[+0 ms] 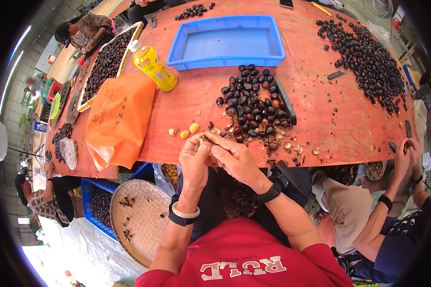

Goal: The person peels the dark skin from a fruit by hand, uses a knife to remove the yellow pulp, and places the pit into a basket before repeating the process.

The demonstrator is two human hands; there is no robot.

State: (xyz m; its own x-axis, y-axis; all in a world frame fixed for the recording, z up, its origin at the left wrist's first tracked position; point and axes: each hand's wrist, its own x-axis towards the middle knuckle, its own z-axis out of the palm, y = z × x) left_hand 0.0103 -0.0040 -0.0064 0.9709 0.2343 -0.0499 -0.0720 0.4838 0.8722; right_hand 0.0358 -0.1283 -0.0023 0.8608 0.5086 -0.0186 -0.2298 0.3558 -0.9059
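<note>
At the table's near edge my left hand (195, 155) and my right hand (234, 157) meet, fingertips pinched around a small nut (205, 139) with brownish shell on it. Just beyond them lie several peeled yellow kernels (194, 127). A pile of dark brown nuts (254, 103) sits ahead and to the right, against a dark bar (285, 101). Broken shell bits (299, 149) are scattered right of my hands. Whether a tool is in my fingers cannot be made out.
Beyond the nuts is a blue tray (227, 42). A yellow bottle (155, 67) and orange bag (119, 119) stand left. A woven tray (140, 215) is below left. A co-worker's hands (407, 155) are at the right edge, near another nut heap (364, 62).
</note>
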